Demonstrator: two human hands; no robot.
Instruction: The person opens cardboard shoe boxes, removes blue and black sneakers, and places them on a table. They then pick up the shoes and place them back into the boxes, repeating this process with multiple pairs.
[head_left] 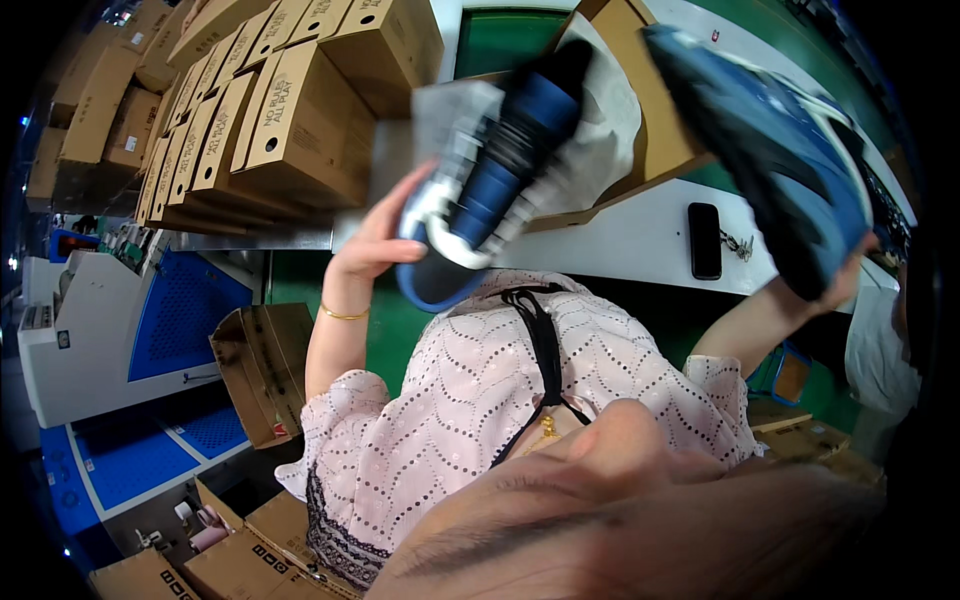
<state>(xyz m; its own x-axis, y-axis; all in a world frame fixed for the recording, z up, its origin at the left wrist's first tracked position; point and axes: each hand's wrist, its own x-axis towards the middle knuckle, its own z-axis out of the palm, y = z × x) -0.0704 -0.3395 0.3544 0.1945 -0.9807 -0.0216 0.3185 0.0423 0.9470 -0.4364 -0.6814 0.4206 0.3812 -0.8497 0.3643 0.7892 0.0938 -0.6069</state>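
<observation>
My left hand (372,245) grips a sneaker (495,185) by its toe end, with the thumb over the toe. That sneaker is dark blue and black with white trim, and its laced upper faces up. My right hand (843,282) is closed on a second sneaker (790,150), lifted and tipped on its side, its dark sole toward the middle. Most of the right fingers are hidden behind it. Between and beyond the two shoes stands an open cardboard shoebox (660,130) with crumpled white paper (608,135) in it.
A black phone (705,242) and a bunch of keys (739,246) lie on the white table (610,248). Stacked brown shoeboxes (310,130) stand at the left. A white and blue machine (120,315) is at the far left, with an open carton (262,370) beside it.
</observation>
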